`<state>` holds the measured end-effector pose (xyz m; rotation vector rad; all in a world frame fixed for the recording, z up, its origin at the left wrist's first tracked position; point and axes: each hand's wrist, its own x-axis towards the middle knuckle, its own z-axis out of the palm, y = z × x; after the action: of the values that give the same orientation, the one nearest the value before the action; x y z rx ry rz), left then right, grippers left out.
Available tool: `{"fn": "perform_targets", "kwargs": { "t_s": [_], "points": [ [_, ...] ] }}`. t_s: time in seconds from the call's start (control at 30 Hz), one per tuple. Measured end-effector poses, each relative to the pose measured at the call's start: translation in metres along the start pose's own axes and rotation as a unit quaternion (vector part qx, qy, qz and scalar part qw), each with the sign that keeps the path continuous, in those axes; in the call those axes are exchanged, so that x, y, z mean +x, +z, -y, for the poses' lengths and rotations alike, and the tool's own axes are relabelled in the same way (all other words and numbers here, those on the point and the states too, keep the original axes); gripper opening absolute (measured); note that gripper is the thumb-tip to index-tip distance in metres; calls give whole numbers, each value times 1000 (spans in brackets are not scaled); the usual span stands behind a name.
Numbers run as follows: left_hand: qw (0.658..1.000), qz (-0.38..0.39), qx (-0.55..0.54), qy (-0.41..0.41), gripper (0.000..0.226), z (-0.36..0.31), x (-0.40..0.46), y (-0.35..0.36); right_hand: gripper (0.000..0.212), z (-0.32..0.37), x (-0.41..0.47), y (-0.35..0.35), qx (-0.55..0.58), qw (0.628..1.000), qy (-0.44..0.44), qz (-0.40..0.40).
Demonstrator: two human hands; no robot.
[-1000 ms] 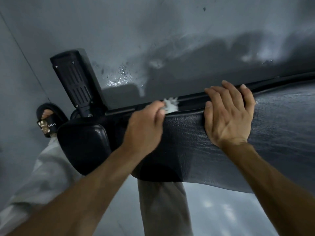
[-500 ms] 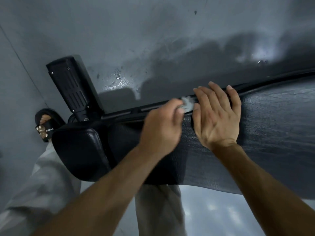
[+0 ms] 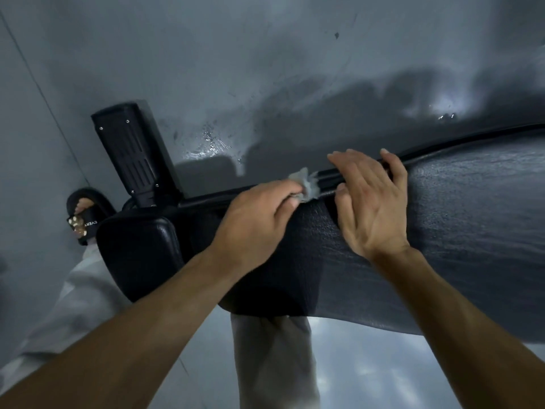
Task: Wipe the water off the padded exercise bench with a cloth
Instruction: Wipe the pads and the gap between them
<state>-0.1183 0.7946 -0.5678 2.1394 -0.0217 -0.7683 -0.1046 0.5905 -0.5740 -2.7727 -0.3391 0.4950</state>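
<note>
Black sandal [image 3: 85,215] on wet grey floor [image 3: 265,69] at far L, beside pale trouser leg [image 3: 73,293]. Black frame upright [image 3: 134,150] behind small black pad [image 3: 138,258]. L hand [image 3: 259,222]: grip curled, pinching small grey cloth [image 3: 306,184] against far edge of padded exercise bench [image 3: 457,231], at seam w/ black rail [image 3: 330,177]. R hand [image 3: 373,202]: grip slack, fingers near straight, laid flat over same far edge just R of cloth, holding nothing. Bench surface black, textured, glossy toward R.
</note>
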Motion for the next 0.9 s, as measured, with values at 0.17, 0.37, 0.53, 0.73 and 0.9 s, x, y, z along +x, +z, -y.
{"fn": "perform_targets", "kwargs": {
  "t_s": [0.17,0.37,0.53,0.73,0.9],
  "points": [
    [999,13,6,43,25,-10,-5,7,40,23,30,-23,106,983,13,148],
    [997,51,11,60,50,-4,-28,14,22,32,57,-21,-47,976,-34,211],
    [990,113,65,59,61,-2,-39,17,22,30,53,-18,-28,969,-58,238],
    [996,-77,-16,-47,23,16,-36,-14,31,18,49,-23,-40,960,-62,269],
    [991,-24,21,-132,28,39,-7,-3,29,70,48,-17,-103,956,-33,272]
  ]
}}
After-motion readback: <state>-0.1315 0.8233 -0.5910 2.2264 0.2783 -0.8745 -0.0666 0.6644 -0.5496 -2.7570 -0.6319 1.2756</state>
